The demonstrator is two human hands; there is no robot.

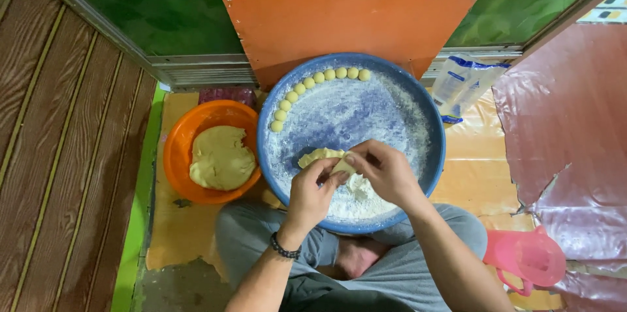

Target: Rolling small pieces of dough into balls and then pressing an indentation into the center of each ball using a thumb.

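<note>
A wide blue tray (431, 123) dusted with white flour lies on the floor in front of my crossed legs. Both hands meet over its near part, pinching one pale yellow dough piece (321, 155). My left hand (310, 191), with a black bead bracelet at the wrist, grips the piece from below. My right hand (386, 171) holds its right end with fingertips. Several small dough balls (307, 83) line the tray's far-left rim in a curve. A little heap of flour (358, 200) lies under my hands.
An orange bowl (179, 136) with a big lump of dough (221, 157) stands left of the tray. An orange board (346, 25) leans on the green wall behind. A clear plastic bag (465, 83) lies back right, and a pink jug (526, 256) sits near my right knee.
</note>
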